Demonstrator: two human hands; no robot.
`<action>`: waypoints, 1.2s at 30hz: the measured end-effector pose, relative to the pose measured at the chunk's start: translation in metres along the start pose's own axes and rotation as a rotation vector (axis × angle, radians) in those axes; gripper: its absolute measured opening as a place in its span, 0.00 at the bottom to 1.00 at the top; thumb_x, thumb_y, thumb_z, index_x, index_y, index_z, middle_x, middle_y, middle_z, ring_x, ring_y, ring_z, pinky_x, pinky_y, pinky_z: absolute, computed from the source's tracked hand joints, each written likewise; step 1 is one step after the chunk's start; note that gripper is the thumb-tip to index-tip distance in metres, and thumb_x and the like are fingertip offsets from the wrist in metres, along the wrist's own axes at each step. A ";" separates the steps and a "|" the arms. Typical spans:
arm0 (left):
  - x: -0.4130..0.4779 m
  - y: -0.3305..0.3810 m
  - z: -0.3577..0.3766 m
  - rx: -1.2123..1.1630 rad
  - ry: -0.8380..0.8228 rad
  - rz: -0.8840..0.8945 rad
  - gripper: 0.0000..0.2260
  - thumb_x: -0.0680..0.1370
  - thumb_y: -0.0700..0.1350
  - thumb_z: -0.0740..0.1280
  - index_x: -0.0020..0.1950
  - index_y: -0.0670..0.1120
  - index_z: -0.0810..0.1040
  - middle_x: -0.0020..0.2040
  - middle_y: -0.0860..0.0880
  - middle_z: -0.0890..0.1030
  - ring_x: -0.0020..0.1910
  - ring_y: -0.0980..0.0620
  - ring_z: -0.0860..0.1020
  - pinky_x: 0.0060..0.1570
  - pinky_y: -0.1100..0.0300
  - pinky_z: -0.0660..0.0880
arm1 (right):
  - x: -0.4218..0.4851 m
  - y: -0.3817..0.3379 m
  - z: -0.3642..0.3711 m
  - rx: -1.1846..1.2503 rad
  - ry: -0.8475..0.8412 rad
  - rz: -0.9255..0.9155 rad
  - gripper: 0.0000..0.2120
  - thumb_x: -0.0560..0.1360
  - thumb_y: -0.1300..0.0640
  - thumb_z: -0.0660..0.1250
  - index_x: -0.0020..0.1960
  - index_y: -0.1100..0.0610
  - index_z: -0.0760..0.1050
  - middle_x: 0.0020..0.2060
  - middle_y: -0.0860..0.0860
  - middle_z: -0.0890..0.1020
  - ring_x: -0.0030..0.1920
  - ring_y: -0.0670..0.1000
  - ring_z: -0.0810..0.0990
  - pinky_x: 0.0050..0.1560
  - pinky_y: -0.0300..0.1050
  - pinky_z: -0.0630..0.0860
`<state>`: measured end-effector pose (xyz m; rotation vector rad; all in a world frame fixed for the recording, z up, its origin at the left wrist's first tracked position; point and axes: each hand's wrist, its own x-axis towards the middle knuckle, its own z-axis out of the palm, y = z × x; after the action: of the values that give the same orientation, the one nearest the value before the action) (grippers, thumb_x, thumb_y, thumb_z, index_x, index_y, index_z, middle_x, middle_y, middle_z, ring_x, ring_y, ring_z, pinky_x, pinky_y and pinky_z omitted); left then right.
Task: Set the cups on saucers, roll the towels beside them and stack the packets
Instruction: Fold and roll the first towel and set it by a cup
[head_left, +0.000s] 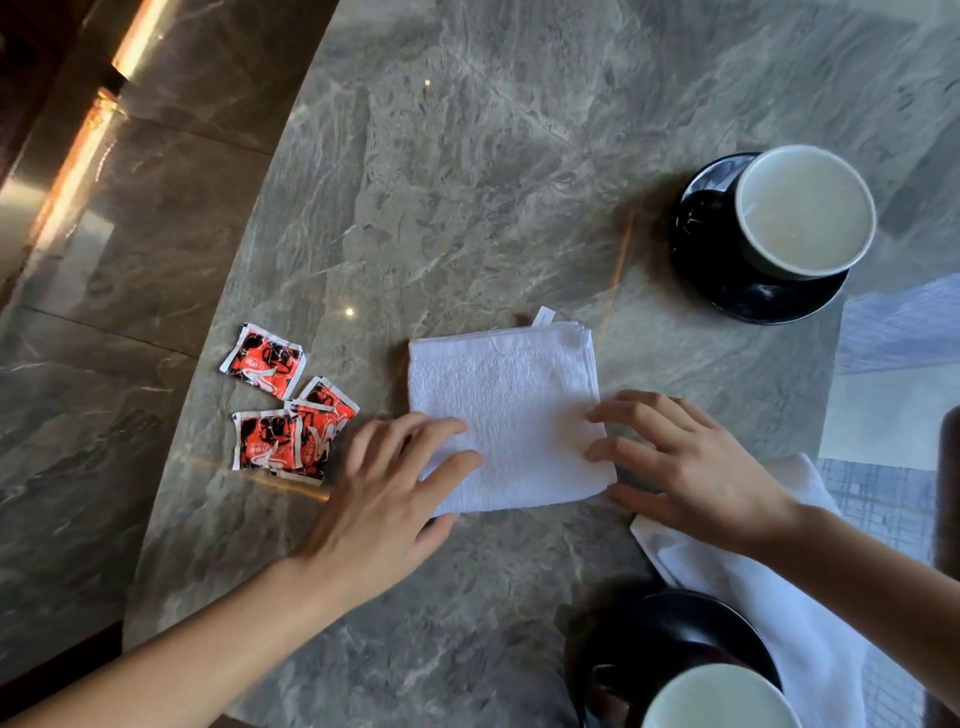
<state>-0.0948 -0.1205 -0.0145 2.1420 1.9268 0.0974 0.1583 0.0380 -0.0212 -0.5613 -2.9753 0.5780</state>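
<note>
White terry under both palms, and this is the towel step: the left hand (395, 493) lies flat with fingers spread over the near-left corner of the folded towel (509, 405), while the right hand (696, 467) rests straight fingers on its right edge, thumb down by the near corner. Neither hand is gripping; both are open and pressing lightly. Forearms come in low from the near side, wrists level, angled toward each other. The cloth is a neat flat square in the middle of the marble table (467, 156), not yet rolled. I'd say the next move calls for lifting one edge and curling it over evenly, both hands keeping the layers from slipping apart. A second towel (769, 582) lies loose under the right forearm, waiting its turn. Out left, the red packets (291, 421) sit scattered, a few overlapping, one apart: unstacked. The cups look done: the far cup (805, 208) sits on its black saucer (727, 291), the near cup (722, 696) on its own saucer (649, 634).
</note>
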 end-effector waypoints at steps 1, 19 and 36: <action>0.000 0.001 -0.001 -0.002 -0.001 -0.009 0.22 0.65 0.51 0.69 0.59 0.53 0.74 0.64 0.50 0.71 0.62 0.46 0.69 0.58 0.50 0.62 | 0.001 -0.001 0.000 0.003 0.010 -0.013 0.11 0.70 0.55 0.73 0.51 0.54 0.79 0.60 0.51 0.79 0.63 0.53 0.75 0.56 0.49 0.75; 0.011 0.038 -0.014 -0.124 -0.096 -0.119 0.21 0.65 0.48 0.62 0.58 0.47 0.73 0.56 0.51 0.76 0.53 0.48 0.77 0.50 0.53 0.68 | 0.025 -0.010 -0.010 0.515 0.269 0.330 0.09 0.79 0.49 0.51 0.57 0.50 0.63 0.57 0.46 0.80 0.52 0.55 0.82 0.48 0.57 0.77; 0.028 0.114 -0.004 -1.580 0.002 -0.740 0.13 0.70 0.43 0.65 0.53 0.48 0.77 0.47 0.49 0.84 0.46 0.58 0.81 0.45 0.68 0.74 | 0.072 -0.003 0.012 0.322 0.477 0.514 0.10 0.75 0.64 0.60 0.54 0.54 0.64 0.40 0.43 0.74 0.42 0.46 0.71 0.49 0.37 0.61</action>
<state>0.0182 -0.1026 0.0131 0.3905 1.4866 1.0180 0.0884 0.0574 -0.0318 -1.2347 -2.2299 0.7966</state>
